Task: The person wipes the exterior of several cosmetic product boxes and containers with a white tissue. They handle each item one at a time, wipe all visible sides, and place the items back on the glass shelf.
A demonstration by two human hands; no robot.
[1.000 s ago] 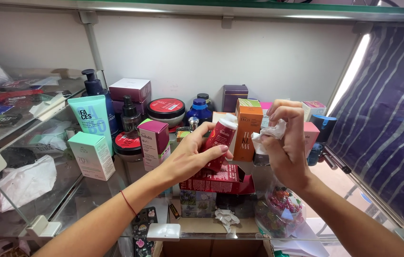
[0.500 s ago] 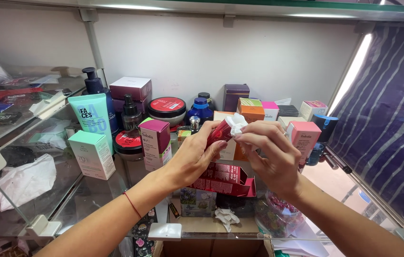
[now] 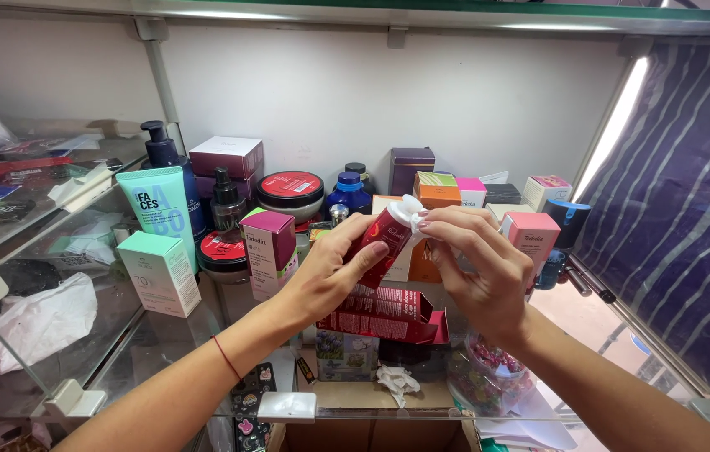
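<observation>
A small glossy red plastic bottle (image 3: 384, 237) is gripped by the left hand (image 3: 330, 272), whose fingers are wrapped round its lower body with the thumb across the front, so that it is kept tilted, top towards the right hand (image 3: 480, 268). A crumpled white tissue (image 3: 412, 209) is pinched by the right hand's fingertips against the bottle's top, seemingly so that the cap end can be wiped while the body is steadied. Both hands are thus closed: the left on the bottle, the right on the tissue.

Just below the hands, an opened red cardboard carton (image 3: 388, 314) is left lying on the glass shelf (image 3: 162, 351). To the left of the left hand a magenta and green box (image 3: 269, 251) is seen upright, and further left a mint-green box (image 3: 158, 272) and a turquoise tube (image 3: 158, 209). Behind the right hand stands an orange box (image 3: 437, 192); to its right, a pink box (image 3: 532, 234).

Compared with half a second ago, the bottle is held a little higher and more tilted, and the tissue has been shifted from its side to its top.
</observation>
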